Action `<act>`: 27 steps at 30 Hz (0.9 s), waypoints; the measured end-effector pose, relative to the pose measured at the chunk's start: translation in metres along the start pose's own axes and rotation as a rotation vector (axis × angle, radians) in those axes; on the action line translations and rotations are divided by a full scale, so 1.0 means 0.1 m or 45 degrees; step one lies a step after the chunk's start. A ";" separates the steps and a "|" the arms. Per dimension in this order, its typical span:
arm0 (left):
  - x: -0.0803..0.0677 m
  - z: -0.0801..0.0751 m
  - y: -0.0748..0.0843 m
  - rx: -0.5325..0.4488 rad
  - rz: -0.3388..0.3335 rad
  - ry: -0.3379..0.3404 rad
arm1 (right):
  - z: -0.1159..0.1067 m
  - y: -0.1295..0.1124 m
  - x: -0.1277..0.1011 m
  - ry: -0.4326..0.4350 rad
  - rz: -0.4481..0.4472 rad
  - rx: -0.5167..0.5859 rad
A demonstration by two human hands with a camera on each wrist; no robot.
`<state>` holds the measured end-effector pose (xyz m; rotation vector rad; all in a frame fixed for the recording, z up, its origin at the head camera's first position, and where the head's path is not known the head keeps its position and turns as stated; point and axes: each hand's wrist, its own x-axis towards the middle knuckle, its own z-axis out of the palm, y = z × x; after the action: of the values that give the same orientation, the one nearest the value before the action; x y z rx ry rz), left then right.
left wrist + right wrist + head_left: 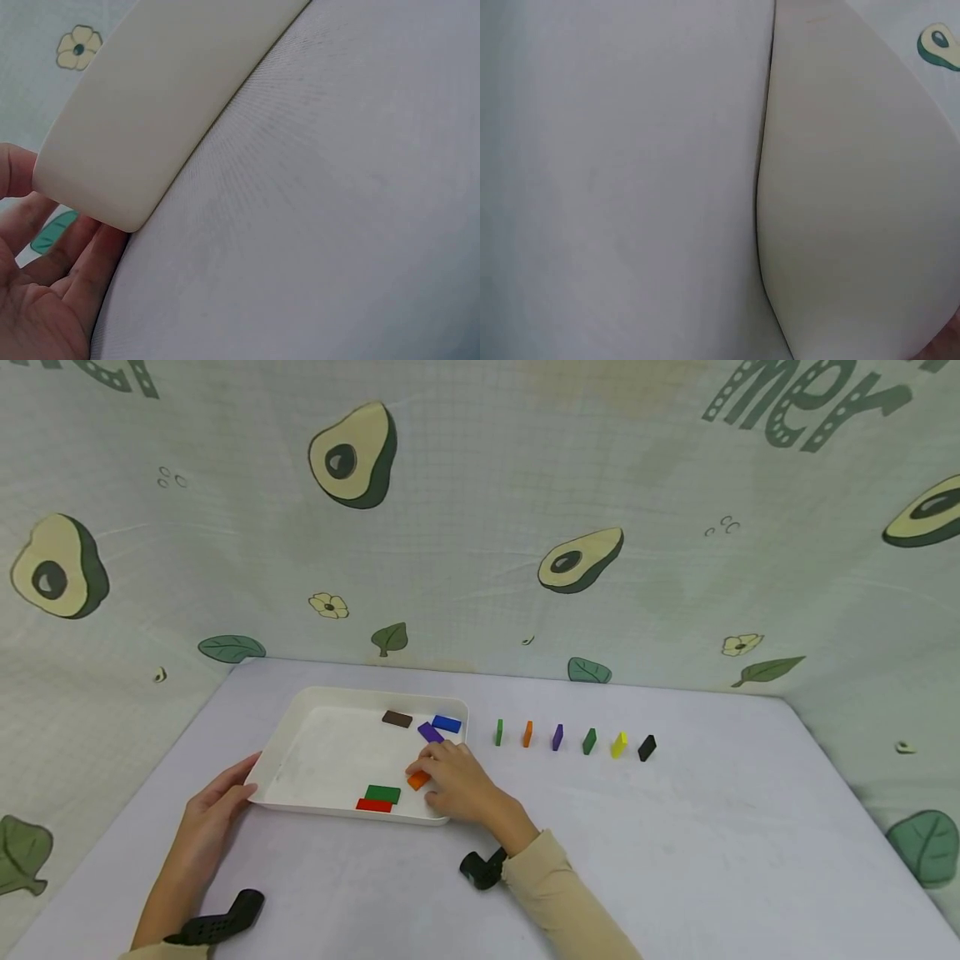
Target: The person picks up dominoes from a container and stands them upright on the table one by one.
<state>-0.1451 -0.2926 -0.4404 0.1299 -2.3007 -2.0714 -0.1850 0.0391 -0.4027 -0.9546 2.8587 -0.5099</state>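
Note:
My left hand holds the near left corner of a white tray. In the left wrist view, the thumb of the left hand is at the rim and its fingers lie against the wall. Over the tray's right part, my right hand reaches in, its fingertips at an orange block and its thumb spread apart. Beyond it lie a purple block, a blue block and a brown block. A green block and a red block lie side by side near the front wall.
Right of the tray, several blocks stand upright in a spaced row, from a light green block to a black block. The white table meets a curtain with avocado prints at the back.

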 end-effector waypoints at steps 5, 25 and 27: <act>0.00 0.00 0.01 0.014 0.000 0.001 | 0.00 -0.01 0.00 0.028 0.003 0.005; 0.01 -0.01 0.00 0.067 -0.058 -0.013 | 0.03 -0.01 -0.01 0.056 -0.002 -0.004; 0.01 -0.02 0.00 0.068 -0.060 -0.011 | 0.03 -0.01 -0.01 0.054 0.001 0.004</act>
<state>-0.1456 -0.2942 -0.4403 0.1796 -2.3817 -2.0365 -0.1825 0.0380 -0.4055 -0.9535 2.8943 -0.5408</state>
